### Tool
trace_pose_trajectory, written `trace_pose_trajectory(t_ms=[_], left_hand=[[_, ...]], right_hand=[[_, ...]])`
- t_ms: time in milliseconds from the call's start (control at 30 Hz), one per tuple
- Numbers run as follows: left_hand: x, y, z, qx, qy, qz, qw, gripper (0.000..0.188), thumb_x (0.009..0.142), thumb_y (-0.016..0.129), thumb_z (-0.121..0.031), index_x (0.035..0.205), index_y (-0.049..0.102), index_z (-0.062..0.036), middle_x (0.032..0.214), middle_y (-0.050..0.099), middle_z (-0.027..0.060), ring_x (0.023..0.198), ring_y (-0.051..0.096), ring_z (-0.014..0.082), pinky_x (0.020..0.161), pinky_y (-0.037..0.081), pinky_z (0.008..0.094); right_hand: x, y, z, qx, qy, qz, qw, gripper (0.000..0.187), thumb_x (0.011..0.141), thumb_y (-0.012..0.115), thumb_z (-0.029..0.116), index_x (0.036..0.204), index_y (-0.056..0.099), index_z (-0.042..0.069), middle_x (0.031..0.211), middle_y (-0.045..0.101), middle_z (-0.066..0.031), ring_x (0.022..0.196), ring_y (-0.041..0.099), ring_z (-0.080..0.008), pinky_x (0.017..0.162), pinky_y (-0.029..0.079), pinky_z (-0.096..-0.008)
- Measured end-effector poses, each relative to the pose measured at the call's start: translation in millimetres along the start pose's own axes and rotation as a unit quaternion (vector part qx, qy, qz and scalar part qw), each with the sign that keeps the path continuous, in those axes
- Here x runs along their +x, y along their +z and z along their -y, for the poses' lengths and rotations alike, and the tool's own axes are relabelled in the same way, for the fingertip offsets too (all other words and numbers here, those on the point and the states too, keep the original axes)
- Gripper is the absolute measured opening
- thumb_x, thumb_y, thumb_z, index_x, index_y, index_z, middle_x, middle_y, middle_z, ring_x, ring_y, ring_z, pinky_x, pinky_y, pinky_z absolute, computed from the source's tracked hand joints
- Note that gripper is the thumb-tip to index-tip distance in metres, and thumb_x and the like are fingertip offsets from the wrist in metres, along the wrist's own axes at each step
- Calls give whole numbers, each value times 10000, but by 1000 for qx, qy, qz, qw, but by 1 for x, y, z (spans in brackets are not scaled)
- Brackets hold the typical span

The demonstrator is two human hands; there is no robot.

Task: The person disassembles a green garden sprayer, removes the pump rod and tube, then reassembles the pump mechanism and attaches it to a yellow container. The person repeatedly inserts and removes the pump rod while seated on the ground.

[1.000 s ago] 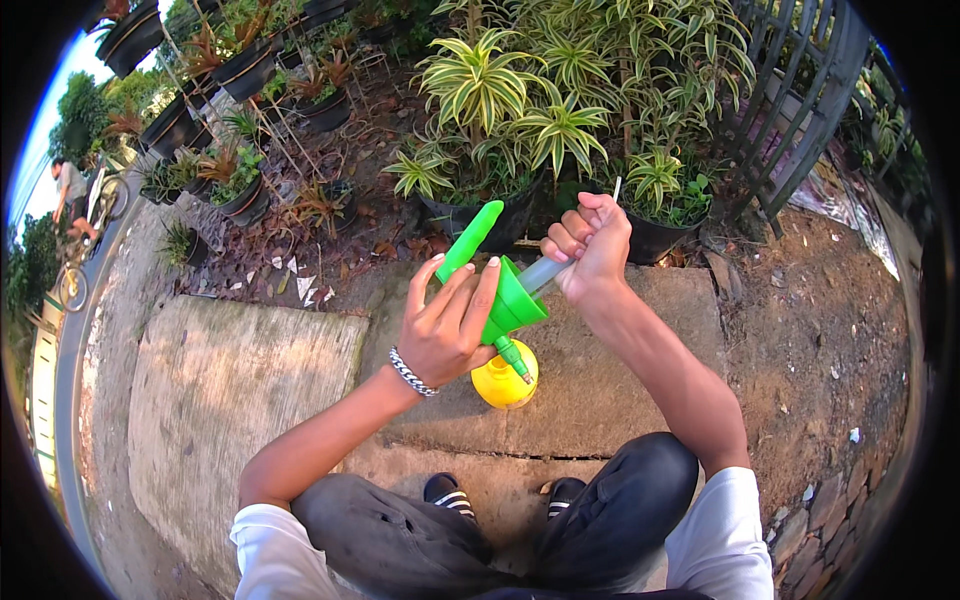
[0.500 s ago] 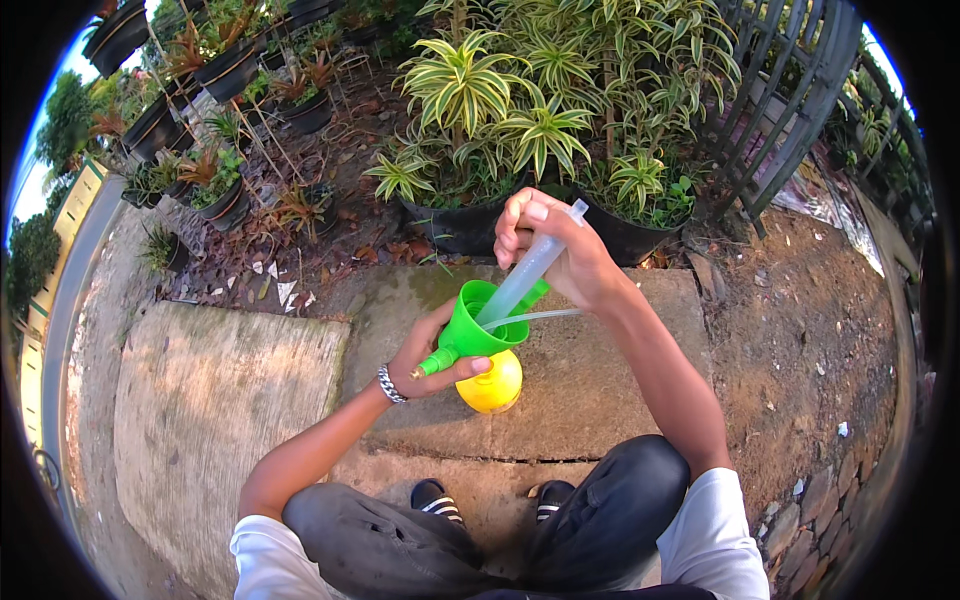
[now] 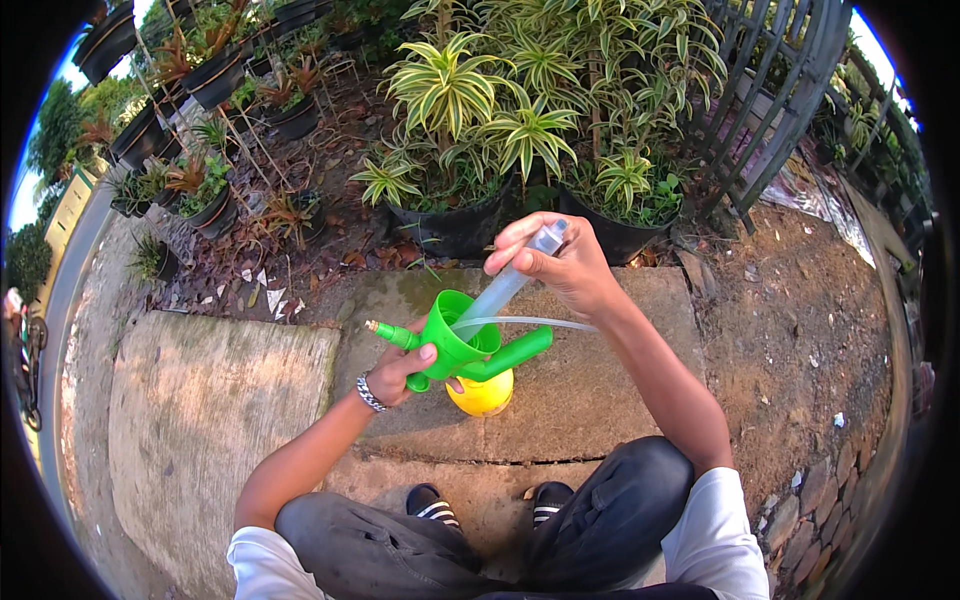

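Observation:
My left hand (image 3: 395,377) is closed around the green sprayer head (image 3: 462,340), whose open, cup-like end is tilted up toward my right hand. Its brass-tipped nozzle (image 3: 385,330) points left, and its green handle (image 3: 518,352) sticks out to the right. From the open end rises a translucent plastic pump cylinder (image 3: 505,287); its lower end is hidden inside the head. The fingers of my right hand (image 3: 570,265) grip the cylinder near its upper end. A thin clear hose (image 3: 540,321) curves from the head toward my right wrist. Beneath, the round yellow sprayer bottle (image 3: 483,395) stands on the concrete, its top covered by the head.
Concrete slabs (image 3: 220,400) lie under and left of the work. Large black pots (image 3: 455,232) with striped leafy plants stand ahead. Hanging pots (image 3: 215,80) are at far left, a dark slatted fence (image 3: 775,110) at far right. Bare soil (image 3: 780,330) borders the right side.
My left hand has turned the sprayer head, so its nozzle swung up to point left and its handle came into view at right. The cylinder shifted slightly left and down with my right hand.

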State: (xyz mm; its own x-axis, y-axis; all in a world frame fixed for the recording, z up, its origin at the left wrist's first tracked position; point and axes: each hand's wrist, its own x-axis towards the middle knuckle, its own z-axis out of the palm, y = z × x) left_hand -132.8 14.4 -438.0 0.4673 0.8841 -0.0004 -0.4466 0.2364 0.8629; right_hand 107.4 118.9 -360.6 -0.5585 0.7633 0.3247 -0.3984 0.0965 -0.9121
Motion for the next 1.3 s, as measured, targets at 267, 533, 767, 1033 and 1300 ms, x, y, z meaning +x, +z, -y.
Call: trace_pose_trajectory(t_ms=[267, 533, 767, 1033, 1300], left_hand=[[-2, 1, -12, 395, 134, -105, 903, 785, 821, 763, -309, 1431, 404, 31, 1233, 634, 141, 1083, 626, 175, 869, 526, 312], [-8, 1, -37, 616, 187, -61, 763, 832, 706, 844, -248, 1421, 467, -51, 1206, 652, 172, 1071, 655, 266, 943, 498, 366], [-12, -4, -58, 654, 185, -25, 733, 839, 668, 867, -248, 1400, 499, -67, 1190, 652, 174, 1040, 652, 323, 947, 498, 409], [-20, -8, -70, 679, 194, 2, 708, 836, 663, 871, -273, 1388, 511, -62, 1098, 670, 167, 1000, 650, 335, 954, 493, 421], [-20, -14, -73, 675, 188, 3, 713, 850, 610, 895, -229, 1370, 542, -82, 1086, 675, 150, 1029, 646, 333, 924, 505, 411]], right_hand=[[-2, -16, 17, -229, 134, -33, 964, 417, 840, 774, 128, 1185, 600, -29, 908, 688, -29, 893, 641, -113, 817, 519, -265], [-14, -21, 1, -301, 165, 71, 936, 367, 938, 655, 314, 1094, 656, -18, 872, 710, -98, 761, 674, -139, 736, 554, -277], [-19, -28, -10, -364, 53, 156, 917, 409, 974, 588, 392, 1064, 667, 1, 896, 702, -94, 823, 663, -148, 724, 532, -309], [-21, -20, -3, -363, 215, 145, 895, 308, 844, 762, 239, 1043, 648, 33, 889, 673, -65, 861, 640, -164, 786, 505, -328], [-27, -24, -22, -432, 2, 140, 891, 405, 937, 645, 397, 1070, 618, 16, 910, 641, -57, 897, 618, -150, 778, 502, -334]])
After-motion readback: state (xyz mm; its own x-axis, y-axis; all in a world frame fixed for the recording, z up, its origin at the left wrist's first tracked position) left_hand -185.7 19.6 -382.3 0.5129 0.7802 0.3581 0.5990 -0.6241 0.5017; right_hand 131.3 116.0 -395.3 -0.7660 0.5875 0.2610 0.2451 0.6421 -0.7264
